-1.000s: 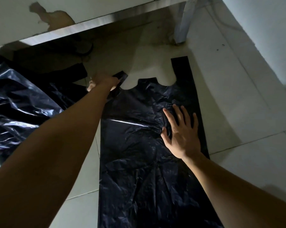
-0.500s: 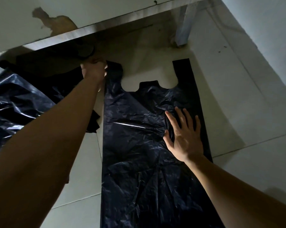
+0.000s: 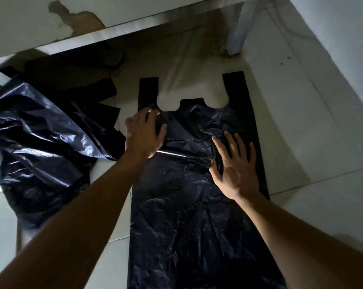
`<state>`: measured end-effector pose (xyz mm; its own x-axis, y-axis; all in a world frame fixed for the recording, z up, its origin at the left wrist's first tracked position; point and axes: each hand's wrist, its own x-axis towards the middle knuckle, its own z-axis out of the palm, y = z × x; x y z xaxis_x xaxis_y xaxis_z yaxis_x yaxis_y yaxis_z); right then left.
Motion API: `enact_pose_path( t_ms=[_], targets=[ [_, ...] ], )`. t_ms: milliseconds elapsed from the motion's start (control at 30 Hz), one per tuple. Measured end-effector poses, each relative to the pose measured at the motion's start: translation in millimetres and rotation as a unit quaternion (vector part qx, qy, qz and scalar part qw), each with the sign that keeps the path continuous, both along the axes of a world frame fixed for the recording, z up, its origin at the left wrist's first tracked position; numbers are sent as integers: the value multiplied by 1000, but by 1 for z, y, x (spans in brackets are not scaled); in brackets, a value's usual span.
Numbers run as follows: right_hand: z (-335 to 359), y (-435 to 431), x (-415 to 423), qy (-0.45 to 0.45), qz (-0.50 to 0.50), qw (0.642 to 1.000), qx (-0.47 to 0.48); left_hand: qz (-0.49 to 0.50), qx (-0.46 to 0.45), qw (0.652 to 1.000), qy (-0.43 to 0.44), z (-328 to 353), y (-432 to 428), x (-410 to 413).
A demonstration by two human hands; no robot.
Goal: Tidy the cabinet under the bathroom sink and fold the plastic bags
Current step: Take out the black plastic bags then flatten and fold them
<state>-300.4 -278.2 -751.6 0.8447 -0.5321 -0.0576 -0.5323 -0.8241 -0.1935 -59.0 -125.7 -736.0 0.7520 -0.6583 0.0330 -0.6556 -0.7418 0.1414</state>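
Both my forearms reach forward from the bottom edge of the view over a pale tiled floor (image 3: 322, 215). A black plastic bag (image 3: 186, 222) lies spread flat on the tiles between them, its closed end nearest me and its mouth pointing away. The film is wrinkled, with one bright crease running across its upper half.

My right hand (image 3: 235, 171) rests palm down on the bag's right upper part, fingers straight and fanned apart, thumb out to the side; it presses the film and grips nothing. My left hand (image 3: 143, 134), slightly blurred, lies palm down on the bag's upper left corner, fingers extended toward the mouth, thumb spread; it too holds nothing.

Beyond the hands the bag's two handles lie flat and straight on the floor: the left handle (image 3: 148, 90) just ahead of my left fingers, the right handle (image 3: 234, 86) further right, with a small tab between them at the mouth.

To the left, a heap of crumpled black bags (image 3: 40, 147) lies on the floor, touching the flat bag's left edge near my left wrist. Farthest away, the cabinet's lower edge (image 3: 113, 34) crosses the view, its leg (image 3: 236, 32) standing on the tiles near the wall (image 3: 332, 28).
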Motion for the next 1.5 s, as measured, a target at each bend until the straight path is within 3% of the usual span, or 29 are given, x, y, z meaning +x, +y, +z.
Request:
enact_pose_path(
  t_ms=[100,300,533,600,700,833,933,1000,1133,1233,1333,1500],
  targets=[
    [-3,-1,-1,8,6,1000,-16,31,85,996,11,-4,5,-6],
    [-6,0,-2,13,11,1000,-22,4,54,996,72,-12,17,-62],
    [-4,2,3,23,-6,1000,-11,14,110,985,131,7,10,-52],
    [6,2,10,61,-8,998,-2,12,44,993,109,31,20,-44],
    [29,-1,23,184,-4,983,12,28,-114,993,-32,75,48,-24],
    [77,13,69,232,-9,972,-39,145,-190,965,-109,139,108,29],
    [109,45,126,121,54,986,105,238,-209,941,-117,169,151,63],
    [131,75,164,66,128,963,228,279,-192,935,-101,180,171,77],
    [170,130,223,15,155,927,340,310,-132,940,-45,188,194,94],
    [169,159,240,37,147,912,382,276,-162,946,-53,185,211,101],
    [156,180,239,27,106,907,407,290,-189,938,-2,183,223,102],
    [143,203,238,28,108,902,416,271,-144,950,56,171,240,99]
  ],
)
